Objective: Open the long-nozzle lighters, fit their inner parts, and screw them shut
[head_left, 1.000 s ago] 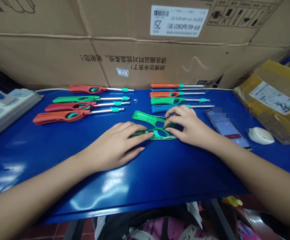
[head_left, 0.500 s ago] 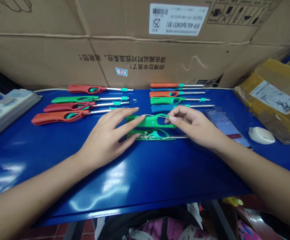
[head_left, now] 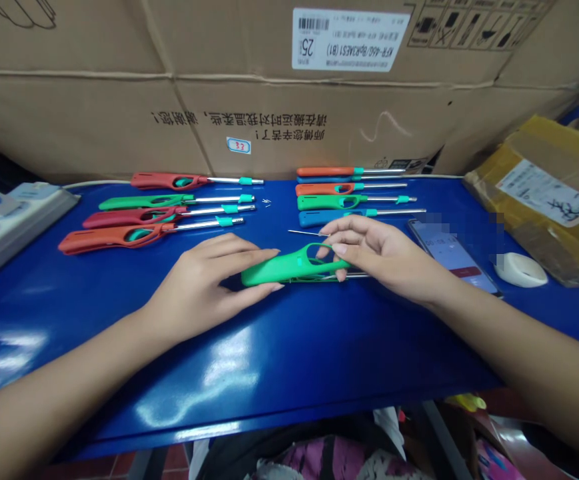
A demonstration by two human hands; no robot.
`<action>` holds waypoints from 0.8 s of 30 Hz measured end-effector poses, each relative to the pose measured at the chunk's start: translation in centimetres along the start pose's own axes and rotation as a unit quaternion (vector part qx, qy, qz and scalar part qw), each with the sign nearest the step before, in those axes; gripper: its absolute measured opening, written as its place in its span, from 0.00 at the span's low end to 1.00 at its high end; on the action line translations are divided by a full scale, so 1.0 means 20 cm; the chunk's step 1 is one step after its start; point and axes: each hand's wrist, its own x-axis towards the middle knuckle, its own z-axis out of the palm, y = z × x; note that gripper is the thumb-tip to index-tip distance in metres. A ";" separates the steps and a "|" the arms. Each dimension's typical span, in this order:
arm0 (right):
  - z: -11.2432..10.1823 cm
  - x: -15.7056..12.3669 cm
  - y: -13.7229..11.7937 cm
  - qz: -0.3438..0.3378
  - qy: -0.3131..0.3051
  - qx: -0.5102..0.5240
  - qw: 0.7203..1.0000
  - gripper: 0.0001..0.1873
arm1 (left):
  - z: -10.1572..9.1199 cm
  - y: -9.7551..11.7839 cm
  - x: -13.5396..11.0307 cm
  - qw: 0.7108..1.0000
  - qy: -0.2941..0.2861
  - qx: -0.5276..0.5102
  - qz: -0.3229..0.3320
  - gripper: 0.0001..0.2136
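Observation:
A green plastic lighter shell point(head_left: 289, 267) lies on top of its other half on the blue table point(head_left: 289, 347). My left hand point(head_left: 209, 283) pinches the shell's left end between thumb and fingers. My right hand point(head_left: 374, 250) pinches its right end near the finger loop, where a metal rod point(head_left: 362, 275) sticks out to the right. A thin loose wire point(head_left: 304, 233) lies just behind the shell.
Several finished long lighters lie in a left group point(head_left: 154, 217) and a right group point(head_left: 349, 193). A phone point(head_left: 452, 257) and a white oval object point(head_left: 522, 270) lie at the right. A power strip point(head_left: 4, 213) is at the left, cardboard boxes point(head_left: 269, 80) behind.
The green top shell was lifted from behind the lower half, turned over and brought down onto it. Both hands moved with it and now grip its ends.

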 end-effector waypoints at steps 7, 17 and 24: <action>0.00 -0.04 -0.01 -0.183 -0.007 -0.410 0.894 0.24 | 0.02 -0.03 0.00 0.997 -0.057 -0.038 -0.033 0.16; 0.02 -0.01 0.07 -0.198 -0.007 -0.491 0.848 0.15 | 0.03 -0.06 -0.01 0.991 -0.123 0.020 -0.051 0.16; 0.03 -0.01 0.07 -0.184 -0.008 -0.499 0.847 0.13 | 0.04 -0.04 -0.02 0.992 -0.111 0.008 -0.061 0.16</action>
